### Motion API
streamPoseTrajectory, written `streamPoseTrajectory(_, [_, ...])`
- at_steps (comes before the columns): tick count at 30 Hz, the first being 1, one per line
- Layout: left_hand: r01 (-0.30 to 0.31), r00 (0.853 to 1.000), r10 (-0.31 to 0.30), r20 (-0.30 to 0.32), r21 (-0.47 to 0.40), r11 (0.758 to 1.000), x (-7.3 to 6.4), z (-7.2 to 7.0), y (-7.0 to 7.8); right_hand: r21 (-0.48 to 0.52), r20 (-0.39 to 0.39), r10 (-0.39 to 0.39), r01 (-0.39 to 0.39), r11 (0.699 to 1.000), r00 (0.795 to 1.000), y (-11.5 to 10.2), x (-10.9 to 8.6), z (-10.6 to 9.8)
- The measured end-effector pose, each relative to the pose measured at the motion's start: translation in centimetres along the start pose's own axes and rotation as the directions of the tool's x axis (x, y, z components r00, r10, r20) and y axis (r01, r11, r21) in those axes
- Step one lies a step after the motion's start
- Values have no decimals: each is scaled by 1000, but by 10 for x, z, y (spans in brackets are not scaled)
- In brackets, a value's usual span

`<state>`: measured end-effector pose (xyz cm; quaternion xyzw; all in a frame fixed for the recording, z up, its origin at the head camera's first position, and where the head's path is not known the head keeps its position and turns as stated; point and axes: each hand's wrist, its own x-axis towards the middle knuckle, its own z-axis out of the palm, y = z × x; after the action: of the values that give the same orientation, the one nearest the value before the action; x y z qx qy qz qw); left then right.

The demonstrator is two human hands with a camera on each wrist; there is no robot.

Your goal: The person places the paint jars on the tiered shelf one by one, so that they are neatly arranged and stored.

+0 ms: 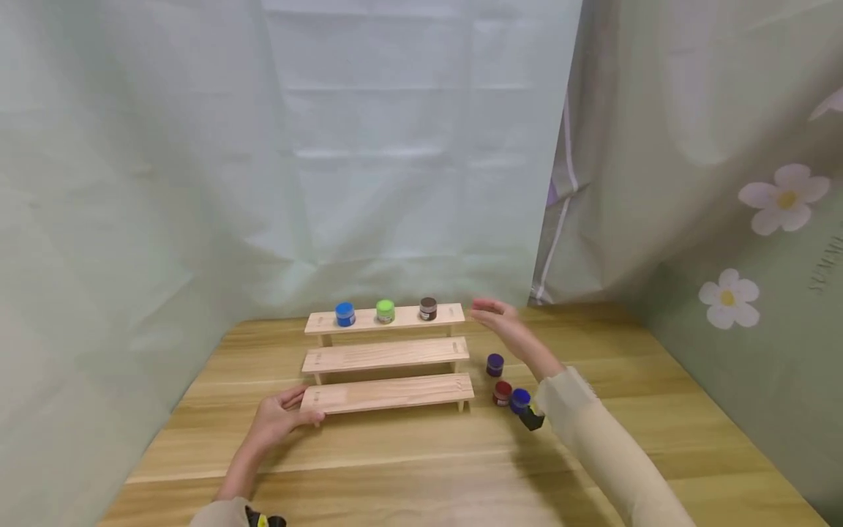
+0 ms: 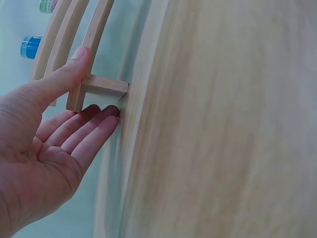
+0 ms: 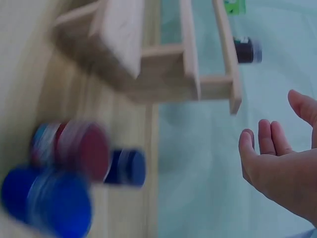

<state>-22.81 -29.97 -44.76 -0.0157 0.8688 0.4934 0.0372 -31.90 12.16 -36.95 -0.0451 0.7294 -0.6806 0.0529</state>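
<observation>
A three-step wooden display rack [image 1: 387, 394] stands on the table. My left hand [image 1: 275, 420] is at the left end of its lowest step, the thumb against the step's front edge and the fingers around the end, as the left wrist view also shows my hand [image 2: 54, 144]. On the top step sit a blue paint jar [image 1: 345, 315], a light green paint jar [image 1: 385, 312] and a dark brown paint jar [image 1: 428, 309]. My right hand [image 1: 503, 328] hovers beside the top step's right end, holding nothing, its fingers apart from the thumb in the right wrist view.
Right of the rack, a purple paint jar [image 1: 495, 365], a red paint jar [image 1: 503, 394] and a dark blue paint jar [image 1: 520, 400] stand on the wooden table [image 1: 408, 468]. A pale curtain [image 1: 408, 146] hangs behind, and a flowered cloth [image 1: 744, 241] hangs at the right.
</observation>
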Motion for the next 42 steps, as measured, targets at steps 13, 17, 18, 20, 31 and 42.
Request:
streamPoseTrajectory(13, [-9, 1000, 9, -2, 42, 999, -2, -6, 0, -115, -2, 92, -91, 989, 996, 42, -34, -46])
streamPoseTrajectory(17, [-10, 1000, 10, -5, 46, 999, -3, -7, 1, -114, -9, 93, -93, 989, 996, 51, -45, -48])
streamPoseTrajectory(18, [-8, 1000, 8, -7, 45, 999, -3, -7, 1, -120, -8, 98, -99, 988, 995, 54, -48, -48])
streamPoseTrajectory(20, [-6, 1000, 7, -9, 47, 999, -3, -7, 2, -156, -4, 109, -108, 982, 994, 59, -55, -48])
streamPoseTrajectory(31, [-23, 1000, 23, 1, 26, 999, -3, -2, 3, -231, -66, 115, -127, 965, 991, 80, -85, -53])
streamPoseTrajectory(42, [-6, 1000, 5, 7, 41, 999, 0, -2, 0, -194, -45, 122, -128, 973, 992, 91, -98, -52])
